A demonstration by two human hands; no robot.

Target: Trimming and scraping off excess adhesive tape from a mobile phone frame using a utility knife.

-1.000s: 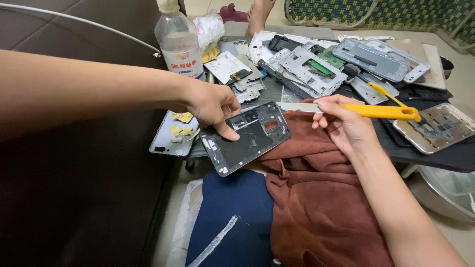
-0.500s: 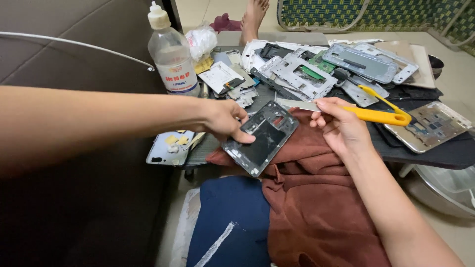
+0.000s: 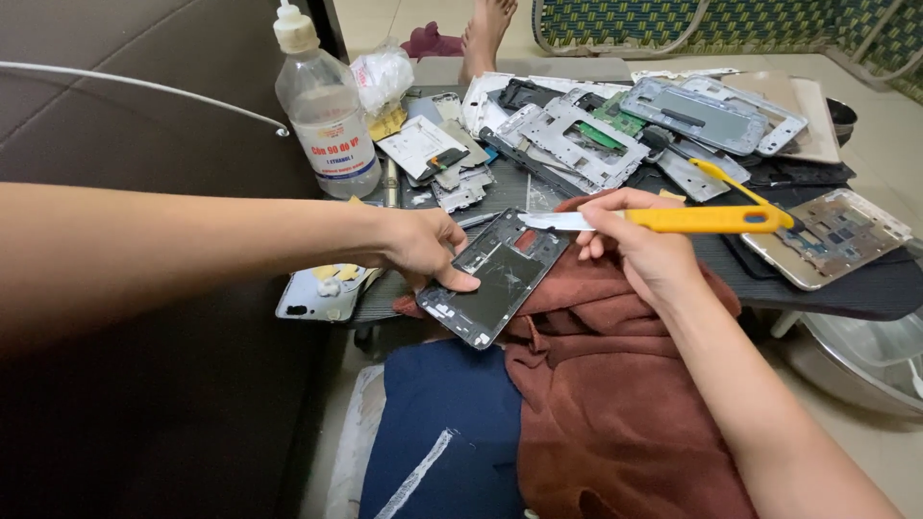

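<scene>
From the head camera I watched the left hand (image 3: 423, 245) hold a dark phone frame (image 3: 495, 277) by its left edge, thumb lying on top near the lower corner, the grip pinching that edge. The frame lay tilted on a rust-brown cloth (image 3: 615, 404) at the front of the counter (image 3: 846, 288), its inner face up, showing a small red patch near the top end. The right hand (image 3: 644, 245) had its grip pressed together around a yellow-handled utility knife (image 3: 673, 220), fingers wrapped at the front of the handle. The knife's silver blade pointed left and its tip stood just above the frame's top right corner; I could not tell whether it touched. Beside the left wrist lay a pale phone back cover (image 3: 322, 293) with yellowish scraps on it. Behind the hands stood a clear plastic bottle (image 3: 322, 111) with a cream cap, and a heap of stripped phone midframes and boards (image 3: 586, 135) covered the counter's far side. A gold-toned phone housing (image 3: 832, 240) rested to the right of the knife handle. A dark blue cloth (image 3: 452, 432) lay beneath the brown one.
</scene>
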